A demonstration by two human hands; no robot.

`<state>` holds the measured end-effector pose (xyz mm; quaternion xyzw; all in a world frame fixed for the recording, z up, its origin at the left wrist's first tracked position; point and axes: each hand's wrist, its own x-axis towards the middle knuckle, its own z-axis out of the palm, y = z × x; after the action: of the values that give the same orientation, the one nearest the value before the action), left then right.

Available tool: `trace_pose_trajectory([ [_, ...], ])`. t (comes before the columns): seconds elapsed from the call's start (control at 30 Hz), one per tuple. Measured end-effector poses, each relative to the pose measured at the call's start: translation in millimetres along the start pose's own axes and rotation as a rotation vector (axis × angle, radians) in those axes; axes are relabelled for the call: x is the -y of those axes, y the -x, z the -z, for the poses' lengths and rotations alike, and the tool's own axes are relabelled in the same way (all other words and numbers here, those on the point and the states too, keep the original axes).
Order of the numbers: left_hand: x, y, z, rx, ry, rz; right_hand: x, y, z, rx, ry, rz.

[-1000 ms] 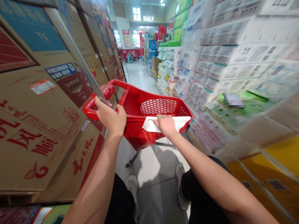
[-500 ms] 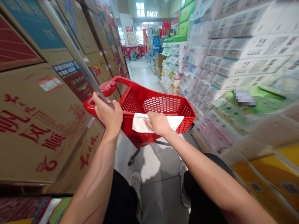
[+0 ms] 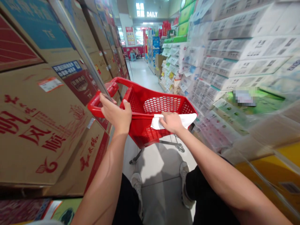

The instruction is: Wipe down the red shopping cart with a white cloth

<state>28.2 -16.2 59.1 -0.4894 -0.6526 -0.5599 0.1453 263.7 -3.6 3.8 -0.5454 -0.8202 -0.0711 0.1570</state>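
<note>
Narrow shop aisle, seen from above, with a red cart (image 3: 140,125) at the centre on a pale tiled floor (image 3: 154,168). Left hand (image 3: 116,115) at the cart's handle (image 3: 95,107), on the near left, with fingers curled around the lower end of a metal pole (image 3: 78,43) and thumb on the other side; fingertips partly hidden. Right hand (image 3: 172,121) on the near side of the cart, fingers bent over a white cloth (image 3: 189,119), pressing it to the rim. Cloth stretched to both sides of that hand and draped down the cart's outer wall. Close on the left, a high stack of brown cartons (image 3: 42,125) with red and blue print, near the handle and crossed from upper left by the slanting pole. Close on the right, near the cart's far end, piles of white packs (image 3: 246,67), a green pack (image 3: 272,97) with a pixelated patch over it, and yellow boxes (image 3: 264,178) under plastic film. Below, on the near side of the cart's wheels (image 3: 180,147), two light shoes (image 3: 186,179) and dark trousers (image 3: 208,193). Farther down the aisle, a small blue stool (image 3: 132,57), a red-and-white poster (image 3: 130,35) and a lit sign (image 3: 152,14) reading "DAILY".
</note>
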Motion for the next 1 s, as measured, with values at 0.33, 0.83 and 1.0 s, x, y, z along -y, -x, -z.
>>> trace_pose_trajectory([
  [0.33,1.7,2.4,4.3,0.078,-0.008,-0.080,67.5,-17.9,6.5,-0.111,-0.136,0.133],
  [0.83,32.7,-19.2,3.7,0.075,0.001,-0.087,-65.7,15.6,15.4,0.260,0.023,-0.075],
  [1.0,12.3,-9.8,0.4,0.086,0.004,-0.071,-55.7,2.1,10.8,0.188,0.038,-0.065],
])
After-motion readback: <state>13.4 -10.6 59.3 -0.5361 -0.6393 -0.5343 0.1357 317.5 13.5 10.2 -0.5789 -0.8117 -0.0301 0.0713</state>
